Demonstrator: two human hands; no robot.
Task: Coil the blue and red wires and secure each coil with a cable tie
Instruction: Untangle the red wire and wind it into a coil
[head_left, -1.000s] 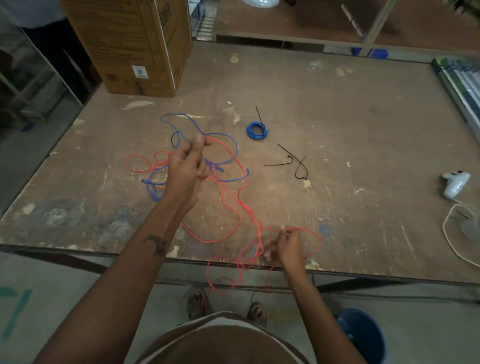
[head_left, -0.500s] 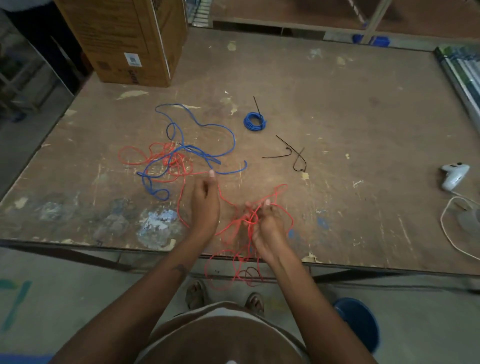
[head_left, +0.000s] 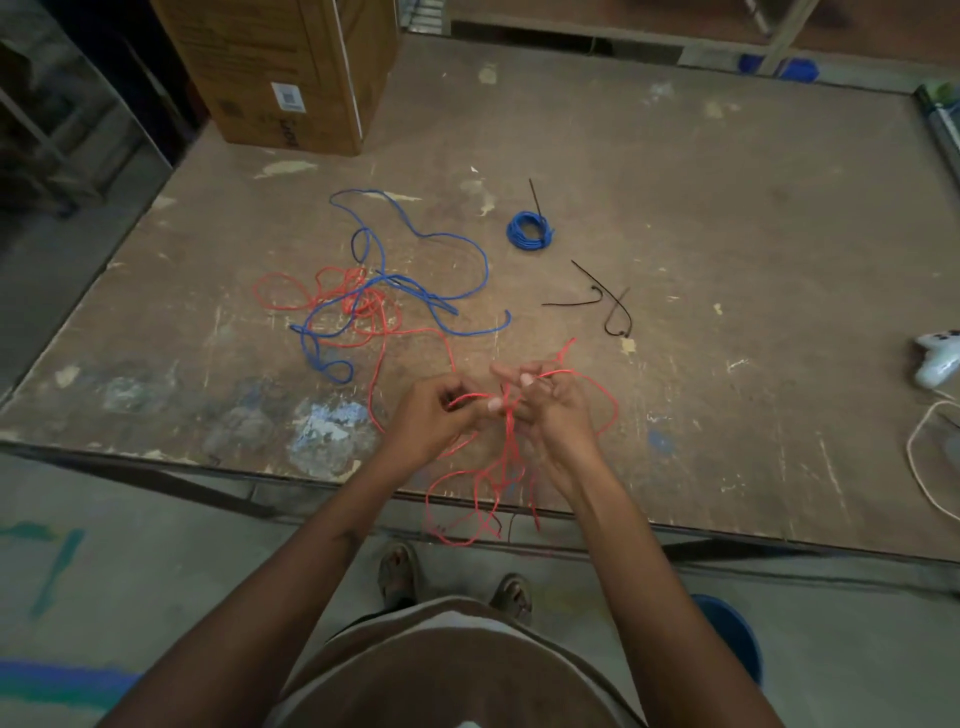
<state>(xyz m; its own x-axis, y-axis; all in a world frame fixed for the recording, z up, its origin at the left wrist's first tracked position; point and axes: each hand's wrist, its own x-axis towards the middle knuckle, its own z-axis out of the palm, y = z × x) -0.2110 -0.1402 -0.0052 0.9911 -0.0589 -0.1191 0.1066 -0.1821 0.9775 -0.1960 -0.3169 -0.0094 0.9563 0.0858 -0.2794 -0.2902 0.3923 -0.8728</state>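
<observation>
Near the table's front edge my left hand (head_left: 434, 415) pinches a strand of the red wire (head_left: 511, 452), and my right hand (head_left: 550, 408) grips a bundle of its loops. Several red loops hang over the edge below my hands. The rest of the red wire trails left into a tangle with a loose blue wire (head_left: 415, 291) on the table. A small blue coil (head_left: 529, 231) with a black cable tie through it lies further back. Loose black cable ties (head_left: 608, 306) lie to its right.
A cardboard box (head_left: 291, 73) stands at the table's far left corner. A white game controller (head_left: 937, 358) and a white cord (head_left: 922, 467) lie at the right edge. A blue bucket (head_left: 727, 634) sits on the floor by my feet.
My left hand came back from the tangle to the front edge beside my right hand, drawing red wire with it. My right hand gathered more red loops.
</observation>
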